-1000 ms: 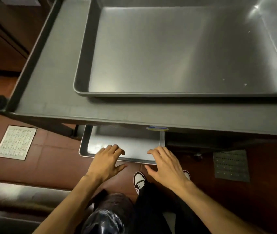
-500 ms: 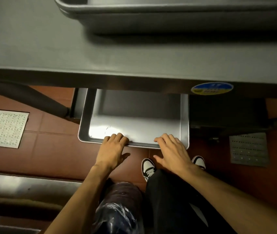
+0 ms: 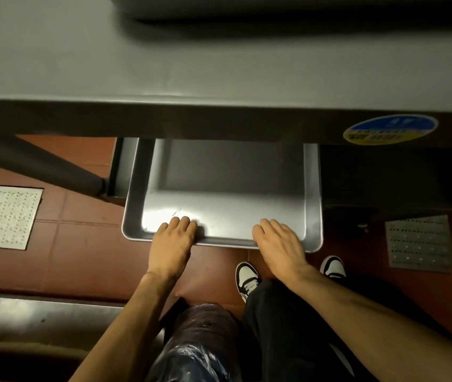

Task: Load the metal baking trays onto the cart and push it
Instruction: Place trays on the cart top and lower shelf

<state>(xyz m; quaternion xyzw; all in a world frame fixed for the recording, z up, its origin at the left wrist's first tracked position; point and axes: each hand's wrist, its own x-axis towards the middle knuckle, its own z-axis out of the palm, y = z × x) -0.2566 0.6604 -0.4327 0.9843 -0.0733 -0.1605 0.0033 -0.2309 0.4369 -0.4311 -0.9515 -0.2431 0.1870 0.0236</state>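
A shallow metal baking tray (image 3: 227,186) sticks out from under the cart's grey top shelf (image 3: 164,73), at the lower level. My left hand (image 3: 172,241) grips the tray's near rim on the left, fingers curled over the edge into the tray. On the same rim to the right, my right hand (image 3: 280,241) holds on the same way. The far half of the tray is hidden under the shelf. A second tray's edge (image 3: 274,9) shows blurred on top of the cart.
The cart's dark handle bar (image 3: 40,169) slants at left. Red floor tiles carry two perforated drain plates (image 3: 7,216) (image 3: 420,244). My shoes (image 3: 246,279) stand just below the tray. A steel counter edge (image 3: 40,321) lies at lower left.
My view has dropped lower and closer, so the top tray has left the frame. The lower tray shows further out from under the shelf, with both hands now curled over its near rim.
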